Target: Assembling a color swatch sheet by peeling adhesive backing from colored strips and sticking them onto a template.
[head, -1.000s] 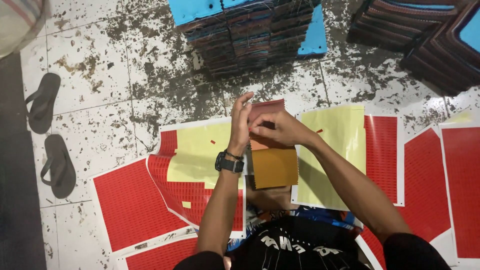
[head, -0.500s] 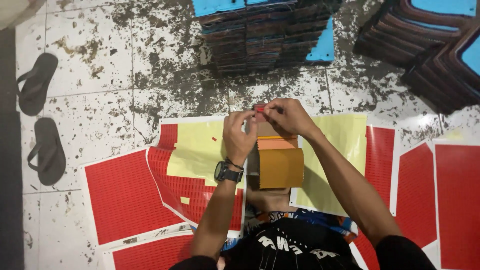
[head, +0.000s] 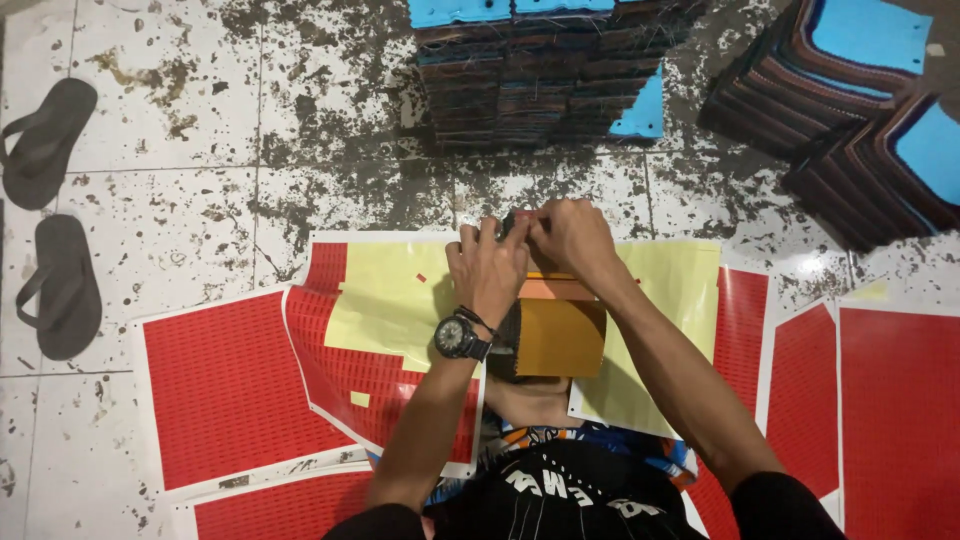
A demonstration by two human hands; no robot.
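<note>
While both hands meet over the floor at the centre of the head view, the findings stand as follows.

Left hand: the left hand (head: 490, 268), watch at the wrist, has its fingers closed together on the top edge of the brown pad (head: 558, 330); the fingertips pinch at 12 o'clock of that pad.

Right hand: the right hand (head: 570, 238) touches the left hand at the fingertips, its fingers closed on the same top edge; what small piece lies between the fingertips cannot be told.

Brown pad: a stack of tan and orange rectangular pieces with a dark side edge, held just above the person's lap, at 6 o'clock of the two hands.

Yellow backing sheet (head: 385, 300): lies flat on the floor under the hands, stretching from 9 o'clock to 3 o'clock of the pad.

Red sticker sheets (head: 215, 385): spread on the floor at 8 o'clock of the hands, with more at 3 to 4 o'clock; one sheet curls up at its edge beside the yellow sheet.

Blue-topped stack (head: 545, 75): a tall pile of dark pieces at 12 o'clock, well apart from the hands.

Fanned stacks (head: 850, 120): at 2 o'clock, leaning, blue faces uppermost.

Sandals (head: 55, 220): a dark pair at 9 o'clock, on the speckled tiled floor (head: 200, 150).
</note>
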